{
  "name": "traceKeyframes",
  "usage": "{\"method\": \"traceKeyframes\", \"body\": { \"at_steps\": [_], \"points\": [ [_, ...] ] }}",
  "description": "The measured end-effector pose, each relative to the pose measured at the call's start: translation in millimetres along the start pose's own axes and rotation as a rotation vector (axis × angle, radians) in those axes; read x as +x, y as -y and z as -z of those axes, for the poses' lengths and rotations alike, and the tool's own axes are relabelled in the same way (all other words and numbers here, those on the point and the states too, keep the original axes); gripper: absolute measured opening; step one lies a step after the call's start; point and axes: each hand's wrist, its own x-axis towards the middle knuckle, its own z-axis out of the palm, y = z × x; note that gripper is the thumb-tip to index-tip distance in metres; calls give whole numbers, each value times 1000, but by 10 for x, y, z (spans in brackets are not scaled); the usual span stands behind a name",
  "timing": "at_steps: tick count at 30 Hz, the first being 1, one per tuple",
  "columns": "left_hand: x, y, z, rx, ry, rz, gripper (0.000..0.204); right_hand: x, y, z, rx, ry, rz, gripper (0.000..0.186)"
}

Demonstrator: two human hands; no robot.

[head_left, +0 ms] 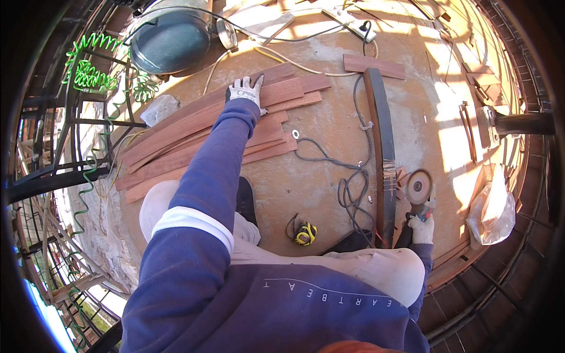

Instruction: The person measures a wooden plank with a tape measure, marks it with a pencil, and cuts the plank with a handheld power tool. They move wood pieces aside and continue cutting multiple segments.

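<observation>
The wood strips (206,132) lie left of the curved beam (381,147), cable (347,176) between, tank (170,38) behind.

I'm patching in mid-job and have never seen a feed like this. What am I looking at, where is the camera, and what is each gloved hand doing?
This is one wide fisheye picture from a camera worn on a person's head, looking down, so straight edges bend near the rim. No machine: a person in a blue sweater works with two gloved hands. The left hand reaches forward and rests on a stack of long reddish wooden strips lying on the dusty floor. The right hand has its grip on an angle grinder with a round disc, beside a long dark curved wooden piece. A grey power cable loops across the floor, a yellow and black tape measure lies near the knees, and a teal compressor tank with a green coiled hose stands at upper left.
</observation>
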Motion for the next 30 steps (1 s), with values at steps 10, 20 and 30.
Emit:
{"method": "traceKeyframes", "body": {
  "at_steps": [10, 20, 30],
  "points": [
    [-302, 75, -645, 1, 491, -129, 100, 84, -161, 58, 30, -51, 46, 46],
    [-534, -1811, 209, -472, 221, -582, 89, -150, -48, 174, -38, -96, 53, 49],
    [-1081, -2955, -170, -316, 196, -686, 98, -290, -29, 378, -102, -66, 10, 49]
  ]
}}
